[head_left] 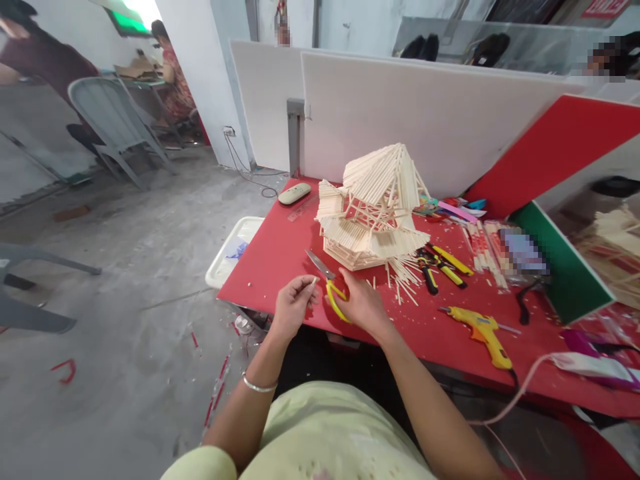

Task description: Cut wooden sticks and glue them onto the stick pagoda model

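Observation:
My left hand (295, 303) pinches a short piece of pale wooden stick (314, 281) above the front edge of the red table (265, 267). Just to its right, my right hand (361, 303) is closed on yellow-handled scissors (336, 300), their blades pointing up and left. Behind both hands stands a model pavilion (373, 213) built of thin wooden sticks, with a pointed upper roof and a wider lower one. Loose sticks (404, 277) lie scattered at its right front.
Yellow-and-black pliers (445, 267), a utility knife (453, 260) and a yellow glue gun (483, 333) lie to the right. A beige case (295, 194) sits at the far left corner. A green board (560, 260) stands at right. Two people are in the background left.

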Action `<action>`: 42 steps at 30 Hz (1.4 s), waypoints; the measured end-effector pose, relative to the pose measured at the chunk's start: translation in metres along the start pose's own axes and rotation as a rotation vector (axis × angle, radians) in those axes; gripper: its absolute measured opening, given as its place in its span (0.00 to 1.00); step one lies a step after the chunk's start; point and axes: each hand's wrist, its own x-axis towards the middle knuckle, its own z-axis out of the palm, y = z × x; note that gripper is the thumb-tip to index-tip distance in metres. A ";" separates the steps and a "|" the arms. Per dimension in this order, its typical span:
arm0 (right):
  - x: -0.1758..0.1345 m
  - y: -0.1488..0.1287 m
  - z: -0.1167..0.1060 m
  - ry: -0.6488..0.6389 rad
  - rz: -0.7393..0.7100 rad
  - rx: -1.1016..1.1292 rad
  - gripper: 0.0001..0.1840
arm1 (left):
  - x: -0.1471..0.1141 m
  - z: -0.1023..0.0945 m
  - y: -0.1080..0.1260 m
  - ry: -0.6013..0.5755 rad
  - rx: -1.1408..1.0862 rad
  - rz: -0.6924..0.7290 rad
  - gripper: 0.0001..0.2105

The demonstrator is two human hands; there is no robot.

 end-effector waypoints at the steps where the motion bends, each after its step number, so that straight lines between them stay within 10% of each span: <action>1: -0.005 -0.001 -0.001 0.017 -0.039 0.079 0.40 | 0.001 -0.003 0.001 0.012 0.013 0.013 0.12; 23: -0.054 -0.016 -0.039 0.082 -0.113 0.015 0.28 | -0.007 0.001 0.020 -0.114 0.176 0.226 0.08; 42: -0.068 0.007 -0.020 0.130 -0.130 0.227 0.24 | -0.011 0.012 0.020 -0.203 0.251 0.176 0.11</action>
